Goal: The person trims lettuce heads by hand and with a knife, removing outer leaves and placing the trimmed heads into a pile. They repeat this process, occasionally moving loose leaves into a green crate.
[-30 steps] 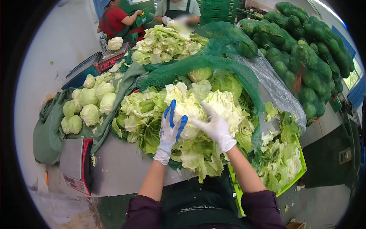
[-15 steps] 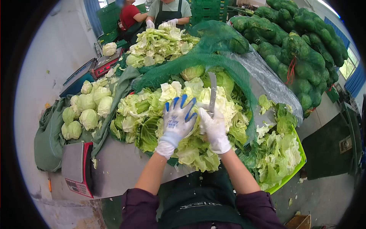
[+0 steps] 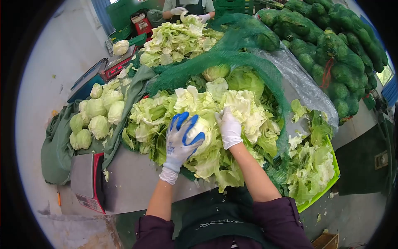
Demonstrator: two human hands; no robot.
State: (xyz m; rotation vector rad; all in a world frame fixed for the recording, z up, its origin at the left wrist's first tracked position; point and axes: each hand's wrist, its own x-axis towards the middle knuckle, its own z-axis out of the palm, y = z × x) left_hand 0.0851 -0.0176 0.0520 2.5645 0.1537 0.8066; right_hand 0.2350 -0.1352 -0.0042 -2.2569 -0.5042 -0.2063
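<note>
My left hand [image 3: 178, 143], in a white glove with blue fingertips, is curved over a pale cabbage head [image 3: 202, 132] on the leaf pile. To its right, my right hand [image 3: 229, 129], in a thin white glove, is closed with the thumb up, beside the cabbage. The knife that this hand held half a second ago does not show clearly; its blade seems hidden or lost against the leaves. Loose cabbage leaves [image 3: 248, 110] lie heaped around both hands, with a whole green cabbage [image 3: 245, 81] behind them.
Trimmed cabbages [image 3: 95, 108] sit at left behind a red-edged scale [image 3: 86, 176]. Green netting [image 3: 271, 79] arches around the pile. A bright green crate [image 3: 335, 170] holds leaves at right. Netted cabbage sacks [image 3: 331, 58] are stacked at far right. A co-worker's gloved hand [image 3: 178, 10] is across the table.
My left hand has moved left and down, from spread fingers to a grip on a cabbage. My right hand has turned, and the upright knife blade no longer shows. The view has shifted slightly.
</note>
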